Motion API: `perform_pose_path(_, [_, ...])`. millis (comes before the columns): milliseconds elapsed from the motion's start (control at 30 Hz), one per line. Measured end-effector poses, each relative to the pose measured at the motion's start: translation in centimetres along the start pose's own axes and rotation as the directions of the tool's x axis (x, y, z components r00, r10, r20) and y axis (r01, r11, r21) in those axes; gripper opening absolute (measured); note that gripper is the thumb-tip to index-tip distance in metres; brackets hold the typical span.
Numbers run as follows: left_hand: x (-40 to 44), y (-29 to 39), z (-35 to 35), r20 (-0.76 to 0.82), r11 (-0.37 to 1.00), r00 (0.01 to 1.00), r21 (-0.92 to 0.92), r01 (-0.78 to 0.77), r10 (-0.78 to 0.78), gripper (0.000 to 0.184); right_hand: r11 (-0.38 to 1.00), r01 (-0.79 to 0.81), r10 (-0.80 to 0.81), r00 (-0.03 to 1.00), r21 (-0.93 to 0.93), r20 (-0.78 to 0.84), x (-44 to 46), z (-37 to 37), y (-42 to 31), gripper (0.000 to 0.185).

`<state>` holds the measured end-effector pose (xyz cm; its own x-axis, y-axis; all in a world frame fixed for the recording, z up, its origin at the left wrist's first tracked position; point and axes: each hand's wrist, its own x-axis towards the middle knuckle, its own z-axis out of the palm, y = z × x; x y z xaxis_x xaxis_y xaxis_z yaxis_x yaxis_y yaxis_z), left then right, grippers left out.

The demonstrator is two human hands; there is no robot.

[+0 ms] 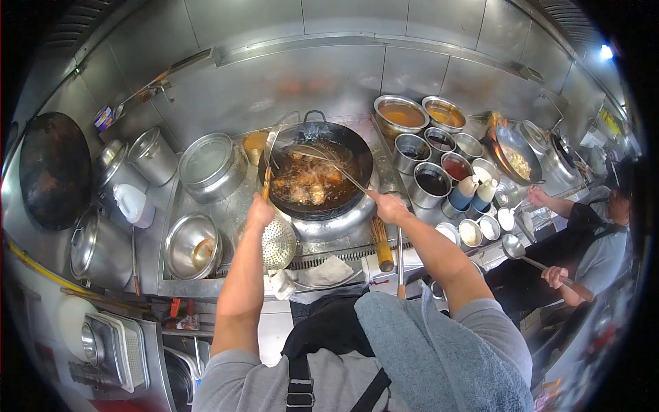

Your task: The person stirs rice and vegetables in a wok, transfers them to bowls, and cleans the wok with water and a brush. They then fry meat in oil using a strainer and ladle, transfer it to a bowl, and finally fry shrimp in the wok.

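A black wok point(360, 147) holds dark bubbling oil with browned pieces of food point(309, 187) frying in it. My left hand point(259, 213) is closed round the wooden handle of a skimmer point(276, 134), whose rim stands raised over the wok's left side. My right hand point(388, 207) grips a long metal ladle point(347, 176); its shaft slants across the wok and its head lies over the oil. Below my left hand, a perforated strainer point(278, 244) rests at the stove's front, partly hidden by my forearm.
Sauce pots point(430, 184) and bowls of orange liquid point(401, 113) stand on the right. A bamboo brush point(382, 244) lies by the front edge. To the left are a lidded pot point(209, 165) and a steel bowl point(193, 244). A co-worker point(570, 240) with a ladle stands at the right, beside a flaming wok point(516, 154).
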<state>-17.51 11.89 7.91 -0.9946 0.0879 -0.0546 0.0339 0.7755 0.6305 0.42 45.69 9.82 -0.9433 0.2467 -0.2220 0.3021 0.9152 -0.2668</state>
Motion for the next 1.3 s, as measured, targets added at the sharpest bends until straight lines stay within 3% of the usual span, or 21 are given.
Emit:
perform_pose_path(67, [2.1,-1.4,-0.9,0.198,0.997,0.98,-0.068,0.021,-0.007,0.049,0.992,0.055,-0.051,0.998,0.115,-0.037,-0.6,0.0,2.0,0.066])
perform_pose_path(100, [0.1,1.3,-3.7,0.283,0.993,0.957,-0.073,0.095,-0.07,0.051,0.992,0.06,-0.057,0.998,0.115,-0.032,-0.7,1.0,3.9,0.066])
perform_pose_path(167, [1.7,0.2,-4.0,0.272,1.0,0.962,-0.007,0.018,-0.015,0.054,0.913,0.247,-0.181,0.959,0.325,-0.22,-0.5,3.7,7.9,0.059])
perform_pose_path(200, [2.6,-0.7,-4.0,0.271,0.996,0.962,0.06,-0.063,0.045,0.057,0.913,0.249,-0.187,0.959,0.323,-0.213,-1.2,3.6,8.3,0.059])
perform_pose_path(267, [3.3,-0.8,-3.9,0.276,0.985,0.957,0.124,-0.122,0.084,0.062,0.85,0.173,-0.088,0.978,0.497,-0.19,-3.2,2.6,8.9,0.056])
perform_pose_path(300, [2.7,-0.1,-4.0,0.227,0.953,0.957,0.201,-0.226,0.179,0.064,0.883,0.344,-0.184,0.879,0.318,-0.439,-1.6,6.2,11.9,0.054])
perform_pose_path(333, [2.3,0.4,-3.9,0.184,0.905,0.943,0.28,-0.32,0.277,0.067,0.883,0.344,-0.185,0.881,0.321,-0.436,-2.0,6.6,12.2,0.054])
perform_pose_path(400, [1.3,0.9,-2.5,0.18,0.88,0.946,0.354,-0.317,0.268,0.071,0.773,0.282,-0.052,0.921,0.568,-0.386,-2.8,6.6,12.7,0.053])
perform_pose_path(433, [0.5,0.8,-1.7,0.176,0.848,0.948,0.425,-0.315,0.264,0.076,0.771,0.278,-0.054,0.925,0.572,-0.376,-3.5,5.6,12.3,0.053])
perform_pose_path(500, [-2.2,0.0,0.4,0.212,0.803,0.948,0.506,-0.314,0.237,0.08,0.438,0.024,0.077,0.995,0.899,-0.065,-4.8,3.8,11.1,0.051])
perform_pose_path(533, [-3.4,-0.5,1.2,0.242,0.749,0.945,0.579,-0.323,0.221,0.083,0.43,0.021,0.078,0.995,0.902,-0.061,-4.9,3.2,10.7,0.051])
perform_pose_path(600, [-6.1,-1.9,2.4,0.26,0.759,0.948,0.575,-0.305,0.184,0.086,0.275,0.045,0.052,0.997,0.96,-0.062,-5.1,2.9,10.2,0.052])
perform_pose_path(633, [-7.3,-2.4,2.7,0.274,0.775,0.95,0.565,-0.283,0.147,0.089,0.382,0.179,0.011,0.98,0.907,-0.198,-4.0,4.2,10.4,0.054])
perform_pose_path(667, [-8.4,-3.0,2.9,0.281,0.772,0.949,0.567,-0.286,0.145,0.089,0.379,0.172,0.016,0.981,0.909,-0.192,-3.7,5.3,11.1,0.054])
perform_pose_path(800, [-11.1,-4.8,2.9,0.275,0.822,0.959,0.528,-0.213,0.071,0.09,0.457,0.137,-0.062,0.991,0.879,-0.122,-2.7,5.5,8.5,0.056])
perform_pose_path(867, [-12.0,-6.1,2.5,0.218,0.894,0.957,0.366,-0.26,0.189,0.085,0.191,-0.086,-0.125,0.986,0.978,0.111,-3.2,3.4,4.7,0.054])
perform_pose_path(900, [-12.5,-6.4,1.9,0.139,0.933,0.952,0.207,-0.296,0.271,0.078,0.2,-0.114,-0.154,0.977,0.973,0.146,-3.5,2.2,2.2,0.053])
perform_pose_path(933, [-12.8,-6.7,1.2,0.133,0.939,0.959,0.207,-0.275,0.252,0.078,0.157,-0.157,-0.21,0.96,0.975,0.188,-3.5,1.6,-0.1,0.051])
perform_pose_path(1000, [-13.4,-8.0,-0.6,-0.075,0.928,0.925,0.039,-0.371,0.373,0.07,0.191,-0.145,-0.317,0.927,0.971,0.2,-3.3,0.8,-4.9,0.048])
perform_pose_path(1200, [-15.7,-14.6,-7.1,-0.164,0.945,0.963,-0.215,-0.248,0.215,0.049,0.229,-0.322,-0.547,0.738,0.919,0.395,-3.3,5.0,-17.1,0.047])
perform_pose_path(1300, [-16.3,-18.7,-10.0,-0.252,0.921,0.963,-0.342,-0.186,0.101,0.043,0.265,-0.445,-0.646,0.576,0.855,0.501,-3.2,7.2,-22.7,0.045])
